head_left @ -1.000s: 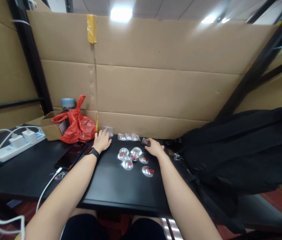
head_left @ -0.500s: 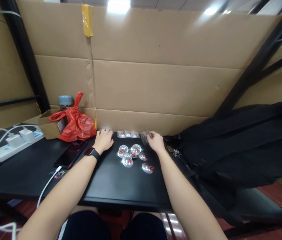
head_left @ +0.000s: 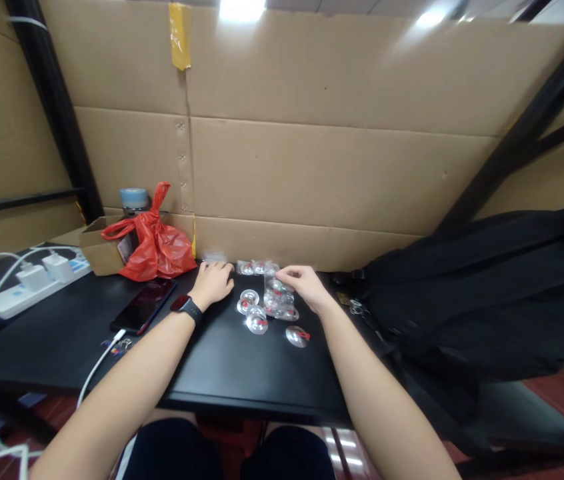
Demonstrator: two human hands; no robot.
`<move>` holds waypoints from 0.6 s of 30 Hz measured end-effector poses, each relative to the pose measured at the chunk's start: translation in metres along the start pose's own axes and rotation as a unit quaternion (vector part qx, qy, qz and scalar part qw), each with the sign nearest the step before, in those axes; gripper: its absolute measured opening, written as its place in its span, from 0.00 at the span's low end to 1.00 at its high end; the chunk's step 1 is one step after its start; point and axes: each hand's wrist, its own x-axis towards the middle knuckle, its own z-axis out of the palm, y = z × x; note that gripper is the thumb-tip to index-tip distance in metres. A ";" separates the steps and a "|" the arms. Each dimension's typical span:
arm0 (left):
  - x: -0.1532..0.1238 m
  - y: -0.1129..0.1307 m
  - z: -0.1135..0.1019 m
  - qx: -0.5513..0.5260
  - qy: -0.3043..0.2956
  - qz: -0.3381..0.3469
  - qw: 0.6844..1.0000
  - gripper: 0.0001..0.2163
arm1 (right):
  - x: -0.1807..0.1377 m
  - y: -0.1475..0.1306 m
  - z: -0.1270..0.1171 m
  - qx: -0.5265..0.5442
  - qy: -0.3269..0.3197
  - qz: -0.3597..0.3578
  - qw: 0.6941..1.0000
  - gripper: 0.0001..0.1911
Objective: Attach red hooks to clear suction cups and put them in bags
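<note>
Several small silver finger cymbals with red loops lie loose on the black table, among them one cymbal [head_left: 297, 337] at the near right and another [head_left: 257, 325] near the middle. My right hand [head_left: 307, 287] pinches the upper end of a clear plastic bag [head_left: 278, 297], which hangs in front of or over some of the cymbals. Whether any cymbals are inside that bag I cannot tell. My left hand [head_left: 213, 281] rests on the table with its fingers apart, close to some clear plastic [head_left: 215, 257]. Behind the loose ones lies a row of wrapped cymbals [head_left: 257, 267].
On the left are a phone [head_left: 145, 307] with a white cable, a power strip [head_left: 37, 283], a red plastic bag [head_left: 159, 247] and a cardboard box [head_left: 102, 250]. A black backpack [head_left: 482, 287] stands at the right. Cardboard [head_left: 312, 173] walls the back.
My right hand has brought the clear plastic bag from the back right leftward and nearer, over the cymbals. My left hand has barely moved.
</note>
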 end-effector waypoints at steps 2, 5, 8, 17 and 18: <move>0.000 0.002 -0.001 -0.003 -0.007 0.001 1.000 0.10 | 0.002 0.002 0.000 0.033 0.017 0.003 0.999 0.21; 0.000 0.005 -0.004 -0.030 -0.021 0.006 0.999 0.12 | 0.006 0.005 0.001 0.094 0.061 0.000 0.994 0.23; 0.000 0.015 -0.010 -0.099 -0.008 0.039 0.994 0.25 | 0.009 0.006 0.003 0.135 0.108 -0.002 0.985 0.24; -0.004 0.066 -0.025 -0.072 0.095 0.182 0.976 0.29 | 0.010 0.003 0.008 0.206 0.183 -0.018 0.961 0.23; -0.004 0.069 -0.024 -0.046 0.115 0.183 0.975 0.27 | 0.009 0.003 0.009 0.202 0.178 -0.014 0.963 0.23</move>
